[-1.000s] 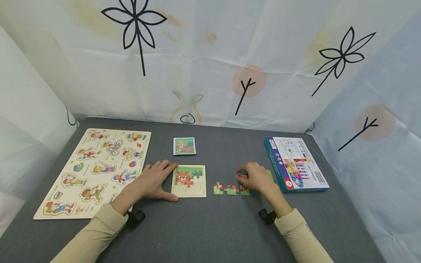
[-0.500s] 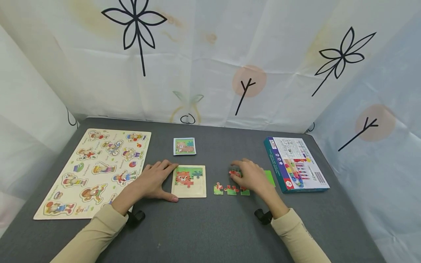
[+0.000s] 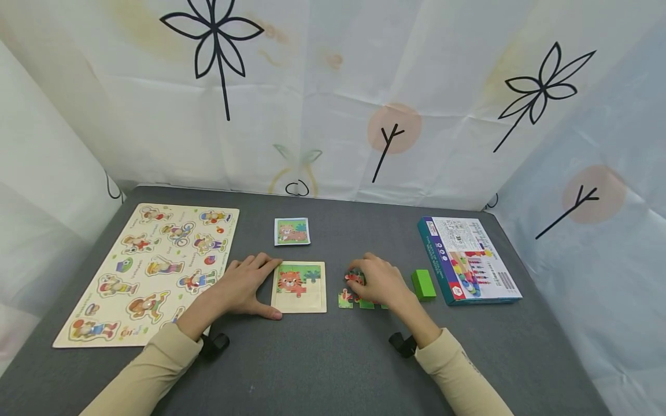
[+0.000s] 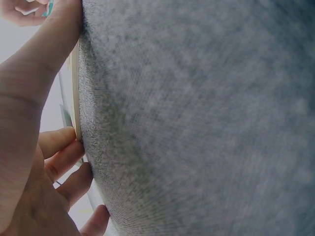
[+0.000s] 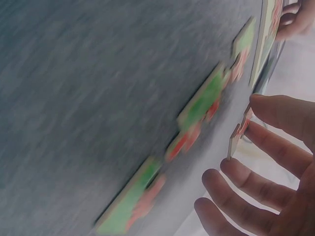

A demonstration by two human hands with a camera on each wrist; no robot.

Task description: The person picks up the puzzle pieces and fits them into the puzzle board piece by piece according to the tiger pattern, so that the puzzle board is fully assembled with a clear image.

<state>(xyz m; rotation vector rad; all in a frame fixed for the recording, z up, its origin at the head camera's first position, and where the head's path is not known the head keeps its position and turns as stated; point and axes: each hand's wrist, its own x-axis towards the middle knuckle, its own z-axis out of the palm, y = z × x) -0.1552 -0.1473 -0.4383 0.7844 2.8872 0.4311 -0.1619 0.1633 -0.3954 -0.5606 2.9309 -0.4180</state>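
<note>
A square wooden puzzle board (image 3: pixel 299 303) lies mid-table, its upper part filled with a red tiger face and green pieces. The left hand (image 3: pixel 241 289) rests beside it, thumb and index finger at its left edge. Between thumb and fingertips, the right hand (image 3: pixel 378 282) pinches a small red puzzle piece (image 3: pixel 355 277); in the right wrist view this piece (image 5: pixel 239 132) appears above the table. Several loose red and green pieces lie below that hand, one (image 3: pixel 346 299) at the left of the row and another (image 5: pixel 203 96) in the right wrist view.
A large board with cartoon figures (image 3: pixel 148 274) covers the table's left side. Behind the puzzle board is a picture card (image 3: pixel 292 231). A green block (image 3: pixel 424 285) stands right of the right hand, beside a flat box (image 3: pixel 476 260). White curtains (image 3: pixel 333 86) surround the table.
The right hand has moved left with the red piece, uncovering the green block and passing over the loose pieces. The left hand has stayed at the puzzle board.
</note>
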